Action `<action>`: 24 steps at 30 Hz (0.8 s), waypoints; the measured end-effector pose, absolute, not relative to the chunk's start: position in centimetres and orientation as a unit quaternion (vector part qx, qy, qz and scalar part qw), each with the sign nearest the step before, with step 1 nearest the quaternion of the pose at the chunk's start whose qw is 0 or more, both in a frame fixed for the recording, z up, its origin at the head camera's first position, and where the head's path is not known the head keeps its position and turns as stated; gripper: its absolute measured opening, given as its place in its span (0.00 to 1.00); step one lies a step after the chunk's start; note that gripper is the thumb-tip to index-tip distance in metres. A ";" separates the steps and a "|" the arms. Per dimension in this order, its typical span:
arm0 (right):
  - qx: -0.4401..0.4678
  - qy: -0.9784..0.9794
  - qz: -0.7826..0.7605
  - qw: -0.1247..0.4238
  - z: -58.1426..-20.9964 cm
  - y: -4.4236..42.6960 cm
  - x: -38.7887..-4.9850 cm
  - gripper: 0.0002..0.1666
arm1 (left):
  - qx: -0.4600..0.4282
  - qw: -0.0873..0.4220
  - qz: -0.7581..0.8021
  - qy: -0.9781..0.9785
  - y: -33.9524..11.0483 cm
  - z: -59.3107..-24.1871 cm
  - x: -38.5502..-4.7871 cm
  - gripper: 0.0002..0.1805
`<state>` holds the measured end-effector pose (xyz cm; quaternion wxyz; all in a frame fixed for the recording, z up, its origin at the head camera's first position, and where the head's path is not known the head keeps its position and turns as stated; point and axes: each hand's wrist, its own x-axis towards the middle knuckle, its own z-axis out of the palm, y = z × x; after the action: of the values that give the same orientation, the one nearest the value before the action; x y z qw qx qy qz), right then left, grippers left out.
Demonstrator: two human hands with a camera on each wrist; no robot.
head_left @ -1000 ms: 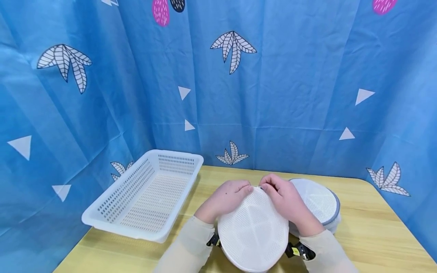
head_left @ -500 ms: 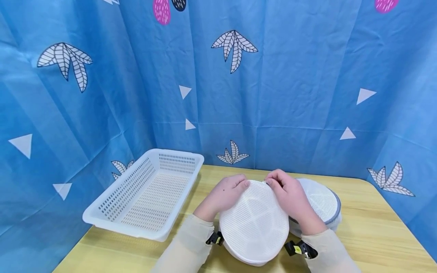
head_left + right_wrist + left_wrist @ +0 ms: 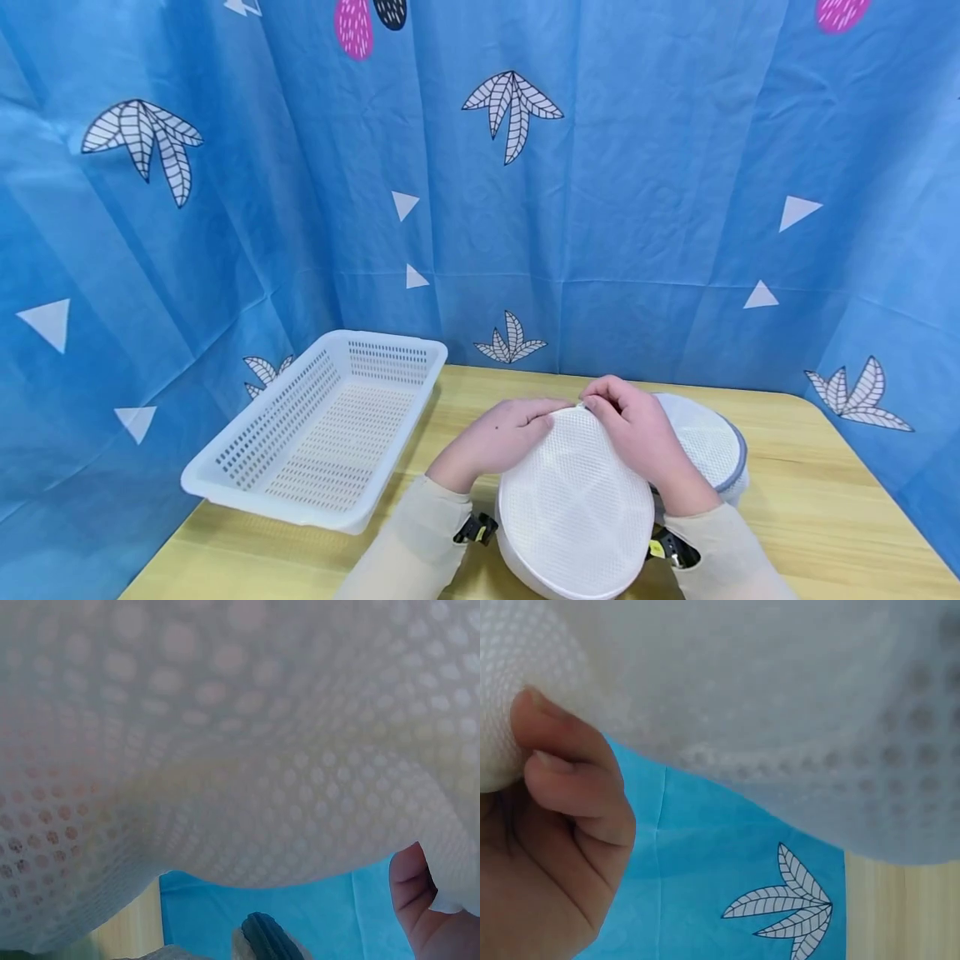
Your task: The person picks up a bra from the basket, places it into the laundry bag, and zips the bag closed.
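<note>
A white mesh laundry bag [image 3: 577,508], rounded and stiff-looking, stands tilted between both hands at the front of the table. My left hand [image 3: 498,437] grips its top rim from the left, and in the left wrist view the curled fingers [image 3: 577,787] hold the mesh edge. Right beside it, my right hand [image 3: 637,437] pinches something small at the rim, perhaps a zipper pull; the fingertips hide it. Mesh fills most of the right wrist view, with part of a hand [image 3: 442,926] at the edge. Behind my right forearm sits a second mesh bag [image 3: 705,442] with grey trim.
A white perforated plastic basket [image 3: 330,450] stands at the left of the wooden table [image 3: 825,500]. Blue patterned curtain [image 3: 637,208] hangs behind the table and at both sides. Dark straps with small devices circle both wrists.
The held mesh bag has swung a little to the right. The right fingertips have moved slightly right along the rim, and the left fingers now reach further over its top.
</note>
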<state>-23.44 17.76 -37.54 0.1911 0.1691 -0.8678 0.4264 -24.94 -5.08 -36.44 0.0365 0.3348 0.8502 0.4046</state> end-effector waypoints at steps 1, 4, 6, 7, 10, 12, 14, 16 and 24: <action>0.172 -0.867 0.426 0.190 -37.5 17.7 -23.4 0.06 | 0.335 0.038 0.403 0.851 -5.1 -36.4 -24.9 0.20; 0.181 -0.866 0.428 0.187 -37.6 17.6 -23.4 0.06 | 0.330 0.049 0.407 0.850 -5.2 -36.3 -24.8 0.20; 0.184 -0.865 0.428 0.188 -37.6 17.5 -23.3 0.06 | 0.325 0.056 0.413 0.849 -5.2 -36.3 -24.8 0.18; 0.186 -0.864 0.428 0.189 -37.6 17.4 -23.3 0.06 | 0.325 0.055 0.412 0.850 -5.2 -36.3 -24.8 0.18; 0.192 -0.861 0.431 0.192 -37.6 17.2 -23.2 0.06 | 0.329 0.047 0.408 0.850 -5.1 -36.4 -24.8 0.16; 0.199 -0.858 0.431 0.196 -37.8 17.0 -23.1 0.05 | 0.333 0.039 0.401 0.852 -4.9 -36.5 -24.8 0.16; 0.210 -0.853 0.433 0.201 -37.9 16.8 -23.1 0.05 | 0.335 0.036 0.400 0.852 -4.7 -36.6 -24.8 0.15; 0.223 -0.850 0.430 0.209 -37.9 16.5 -23.0 0.05 | 0.337 0.035 0.400 0.852 -4.5 -36.7 -24.8 0.14; 0.230 -0.846 0.432 0.213 -37.9 16.0 -22.8 0.06 | 0.339 0.027 0.396 0.853 -4.1 -36.9 -24.8 0.16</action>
<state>-22.84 16.02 -37.91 0.2126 0.2296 -0.8460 0.4316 -24.81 -4.08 -36.86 0.0268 0.3394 0.8529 0.3957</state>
